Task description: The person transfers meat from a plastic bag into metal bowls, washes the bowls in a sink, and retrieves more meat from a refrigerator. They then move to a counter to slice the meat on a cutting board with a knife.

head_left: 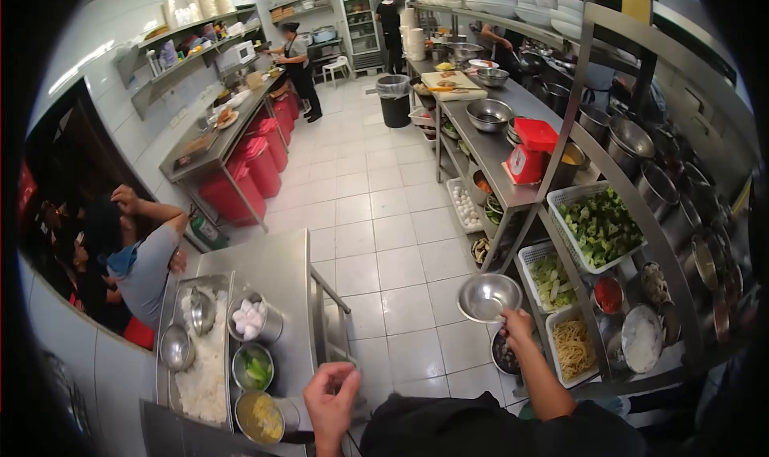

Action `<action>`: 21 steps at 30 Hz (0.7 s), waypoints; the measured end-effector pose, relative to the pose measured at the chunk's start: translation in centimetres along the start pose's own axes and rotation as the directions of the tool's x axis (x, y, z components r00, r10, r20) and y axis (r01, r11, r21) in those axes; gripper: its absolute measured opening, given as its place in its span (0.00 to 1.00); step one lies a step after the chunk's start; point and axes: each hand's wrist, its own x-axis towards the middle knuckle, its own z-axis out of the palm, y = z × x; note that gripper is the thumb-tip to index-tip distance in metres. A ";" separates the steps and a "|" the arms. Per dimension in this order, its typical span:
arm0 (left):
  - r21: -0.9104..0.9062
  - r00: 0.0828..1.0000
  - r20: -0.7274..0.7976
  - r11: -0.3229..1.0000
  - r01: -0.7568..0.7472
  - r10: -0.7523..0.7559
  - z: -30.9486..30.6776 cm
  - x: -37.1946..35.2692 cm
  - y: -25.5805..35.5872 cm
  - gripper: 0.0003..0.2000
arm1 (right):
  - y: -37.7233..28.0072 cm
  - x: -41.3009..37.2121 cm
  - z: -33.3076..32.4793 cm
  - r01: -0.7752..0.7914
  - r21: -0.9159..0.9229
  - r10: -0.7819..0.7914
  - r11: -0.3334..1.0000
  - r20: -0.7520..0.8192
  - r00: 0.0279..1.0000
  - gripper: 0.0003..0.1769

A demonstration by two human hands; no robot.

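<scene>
My right hand [517, 327] grips the edge of a metal mixing bowl [485, 297], holding it tilted above the floor beside the shelving. No food shows inside the bowl. My left hand [332, 399] is raised near the steel table [276, 269], its fingers loosely curled and nothing visible in them. Left of that hand stand a container of yellow shreds [267, 418], one of green vegetables [256, 367] and one of eggs [250, 317]. Beyond them is a long tray of white rice [202, 389], with two metal bowls [176, 346] resting on it.
On the right rack are baskets of broccoli [599, 221], cabbage [549, 282] and noodles [572, 346]. A red scale [527, 161] stands on the long counter. A person [144, 249] leans at the left opening; others work farther back. A black bin [393, 102] stands in the aisle.
</scene>
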 end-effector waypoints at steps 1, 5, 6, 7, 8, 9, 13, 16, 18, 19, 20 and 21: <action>-0.005 1.000 0.020 1.000 -0.006 0.006 0.6 1.9 -0.2 0.04 | -1.0 0.7 2.1 0.001 -0.003 0.000 1.000 0.021 1.000 0.10; -0.013 0.998 0.056 1.000 -0.008 0.009 2.3 10.0 -2.3 0.04 | -4.0 4.4 10.5 -0.007 0.013 0.006 1.000 0.090 0.996 0.10; -0.010 0.998 0.064 1.000 0.005 -0.005 2.5 11.9 -2.8 0.04 | -4.2 5.4 12.0 -0.020 0.025 0.018 0.999 0.097 0.995 0.10; -0.010 0.998 0.065 1.000 0.015 -0.015 2.4 13.8 -3.4 0.03 | -4.6 6.1 13.0 -0.007 -0.036 0.011 0.999 0.115 0.993 0.09; -0.018 0.998 0.066 1.000 0.014 -0.013 2.6 16.3 -4.0 0.03 | -4.9 7.2 13.8 -0.028 -0.040 0.032 0.999 0.103 0.994 0.09; -0.029 0.998 0.070 1.000 0.005 -0.003 3.0 19.0 -4.1 0.03 | -5.1 8.3 14.5 -0.041 -0.039 0.045 0.998 0.091 0.995 0.09; -0.007 0.993 0.120 1.000 -0.019 0.020 5.2 30.1 -2.2 0.03 | -8.0 10.9 15.8 -0.068 0.051 0.071 0.996 -0.042 0.997 0.09; 0.031 0.963 0.225 0.986 -0.162 0.152 8.9 38.0 0.9 0.04 | -8.1 13.7 15.0 -0.034 0.164 0.064 0.986 -0.181 0.981 0.10; 0.043 0.900 0.346 0.954 -0.296 0.264 12.1 43.0 2.3 0.04 | -8.7 14.4 14.9 -0.051 0.213 0.102 0.976 -0.236 0.966 0.10; 0.042 0.857 0.405 0.930 -0.366 0.319 13.7 45.5 2.5 0.04 | -8.7 14.9 15.0 -0.062 0.243 0.126 0.968 -0.260 0.957 0.10; 0.064 0.847 0.435 0.927 -0.369 0.307 15.3 47.9 2.2 0.04 | -8.7 15.7 15.3 -0.070 0.273 0.149 0.959 -0.282 0.948 0.10; 0.082 0.834 0.464 0.923 -0.375 0.297 17.2 50.5 1.7 0.04 | -8.7 16.6 15.8 -0.079 0.314 0.171 0.946 -0.278 0.945 0.10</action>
